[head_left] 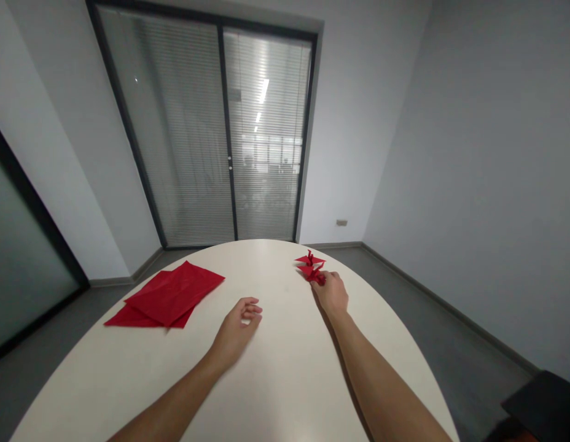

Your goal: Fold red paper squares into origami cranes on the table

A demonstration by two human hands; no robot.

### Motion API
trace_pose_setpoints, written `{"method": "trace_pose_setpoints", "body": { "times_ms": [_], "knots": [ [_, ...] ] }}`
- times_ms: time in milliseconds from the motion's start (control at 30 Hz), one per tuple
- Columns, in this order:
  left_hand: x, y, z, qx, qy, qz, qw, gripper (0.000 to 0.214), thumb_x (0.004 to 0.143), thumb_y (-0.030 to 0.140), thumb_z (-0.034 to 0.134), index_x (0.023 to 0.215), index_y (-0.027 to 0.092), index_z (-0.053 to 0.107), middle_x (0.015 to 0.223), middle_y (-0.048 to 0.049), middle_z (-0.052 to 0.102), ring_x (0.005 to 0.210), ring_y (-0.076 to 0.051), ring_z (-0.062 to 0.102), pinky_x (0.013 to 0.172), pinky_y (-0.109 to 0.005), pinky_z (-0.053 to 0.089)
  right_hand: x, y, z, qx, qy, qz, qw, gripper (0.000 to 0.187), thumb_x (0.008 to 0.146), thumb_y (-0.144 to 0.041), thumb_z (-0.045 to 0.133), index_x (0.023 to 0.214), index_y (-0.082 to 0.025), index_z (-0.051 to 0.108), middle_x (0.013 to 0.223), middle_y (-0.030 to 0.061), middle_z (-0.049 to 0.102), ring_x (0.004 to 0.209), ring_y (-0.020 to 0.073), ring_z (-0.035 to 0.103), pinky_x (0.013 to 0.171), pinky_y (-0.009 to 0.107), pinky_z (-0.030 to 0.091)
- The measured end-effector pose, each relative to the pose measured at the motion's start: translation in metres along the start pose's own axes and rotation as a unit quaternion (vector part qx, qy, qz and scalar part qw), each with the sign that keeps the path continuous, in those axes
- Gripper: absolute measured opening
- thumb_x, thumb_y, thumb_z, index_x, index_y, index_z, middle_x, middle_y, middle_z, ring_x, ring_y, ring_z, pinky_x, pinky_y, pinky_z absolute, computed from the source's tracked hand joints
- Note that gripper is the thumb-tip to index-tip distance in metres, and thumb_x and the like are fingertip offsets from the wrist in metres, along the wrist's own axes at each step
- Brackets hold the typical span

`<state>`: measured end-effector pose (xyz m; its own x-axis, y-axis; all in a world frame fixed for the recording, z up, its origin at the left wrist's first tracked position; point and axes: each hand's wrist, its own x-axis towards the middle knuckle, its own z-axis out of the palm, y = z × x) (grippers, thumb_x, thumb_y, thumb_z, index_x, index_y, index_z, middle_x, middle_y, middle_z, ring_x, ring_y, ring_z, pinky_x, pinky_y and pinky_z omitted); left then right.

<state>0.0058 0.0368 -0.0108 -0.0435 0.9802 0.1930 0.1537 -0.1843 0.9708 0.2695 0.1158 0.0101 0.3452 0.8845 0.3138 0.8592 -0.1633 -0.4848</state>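
At the far right of the table, my right hand [333, 294] has its fingers closed on a red folded paper crane [314, 274], and they hide part of it. Just behind that one is another red paper crane [310, 259] with its wings spread. My left hand [235, 330] hovers over or rests at the middle of the table, its fingers loosely curled with a gap to the thumb and nothing held. To its left lie overlapping sheets of red paper [177, 294], creased and spread flat.
The white round-edged table [276, 393] fills the foreground. Beyond it are a glass door with blinds [266, 184] and grey walls. A dark flat object [547, 402], perhaps a chair part, shows at the lower right, off the table.
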Motion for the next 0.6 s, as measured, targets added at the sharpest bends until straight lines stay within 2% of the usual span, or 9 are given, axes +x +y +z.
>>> {"method": "trace_pose_setpoints", "body": {
  "times_ms": [167, 400, 600],
  "knots": [
    [0.001, -0.002, 0.000, -0.001, -0.005, 0.000, 1.000, 0.038, 0.071, 0.037, 0.069, 0.104, 0.018, 0.061, 0.093, -0.0068, 0.071, 0.078, -0.018, 0.064, 0.069, -0.029, 0.047, 0.000, -0.004, 0.003, -0.011, 0.009, -0.001, 1.000, 0.038, 0.083, -0.044, 0.066, 0.114, -0.022, 0.065, 0.116, 0.0095, 0.062, 0.109, 0.0258, 0.059, 0.079, 0.030, 0.048],
    [0.000, -0.001, -0.001, 0.007, -0.005, 0.006, 1.000, 0.037, 0.072, 0.035, 0.069, 0.105, 0.019, 0.062, 0.094, -0.0068, 0.071, 0.078, -0.018, 0.065, 0.068, -0.029, 0.048, 0.003, -0.014, 0.011, -0.061, 0.049, 0.016, 0.997, 0.065, 0.077, -0.061, 0.068, 0.119, -0.011, 0.059, 0.122, 0.0188, 0.059, 0.114, 0.0337, 0.054, 0.091, 0.040, 0.047],
    [-0.001, 0.001, -0.001, 0.008, -0.002, 0.004, 1.000, 0.036, 0.072, 0.033, 0.068, 0.104, 0.018, 0.062, 0.093, -0.0070, 0.071, 0.077, -0.018, 0.064, 0.067, -0.029, 0.048, 0.007, -0.010, 0.016, -0.058, 0.040, 0.020, 0.997, 0.048, 0.087, -0.047, 0.061, 0.120, -0.011, 0.060, 0.131, 0.0193, 0.055, 0.117, 0.0337, 0.052, 0.090, 0.040, 0.047]
  ]
}}
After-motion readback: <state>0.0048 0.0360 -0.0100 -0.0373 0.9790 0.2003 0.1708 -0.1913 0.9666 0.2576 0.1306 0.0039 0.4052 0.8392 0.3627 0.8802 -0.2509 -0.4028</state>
